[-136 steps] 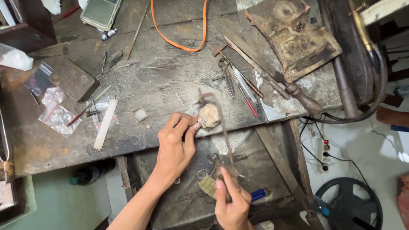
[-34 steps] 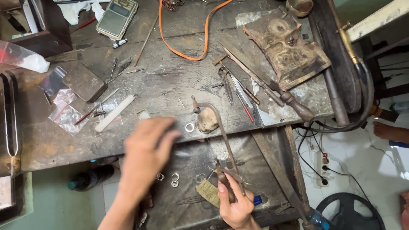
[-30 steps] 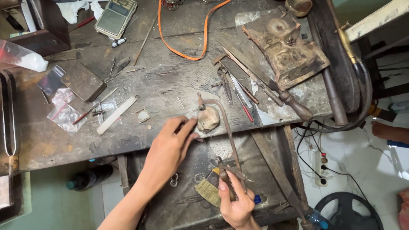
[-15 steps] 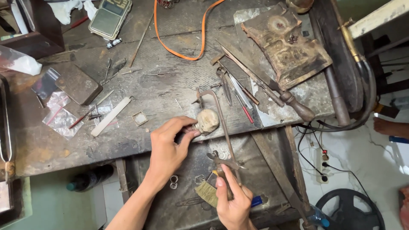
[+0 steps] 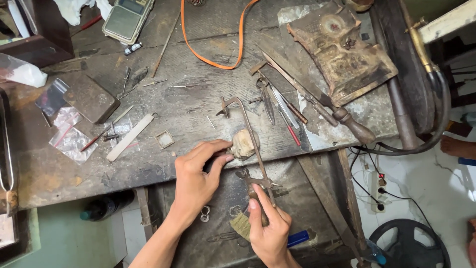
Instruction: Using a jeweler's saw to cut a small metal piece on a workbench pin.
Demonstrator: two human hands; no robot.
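My left hand rests at the front edge of the worn workbench, its fingertips pinching something small against a pale worn bench peg. What the fingers pinch is too small to make out. My right hand grips the handle of a thin metal-framed jeweller's saw, whose frame runs up past the peg onto the bench. A small brush lies just left of my right hand in the metal tray under the bench edge.
Files, pliers and tweezers lie right of the saw. A charred block, an orange hose, a pocket scale, plastic bags and a white stick sit on the bench. Rings lie in the tray; a power strip on the floor.
My left hand went down to the tray, then came back to the bench peg and now pinches something against it. My right hand has kept hold of the saw handle.
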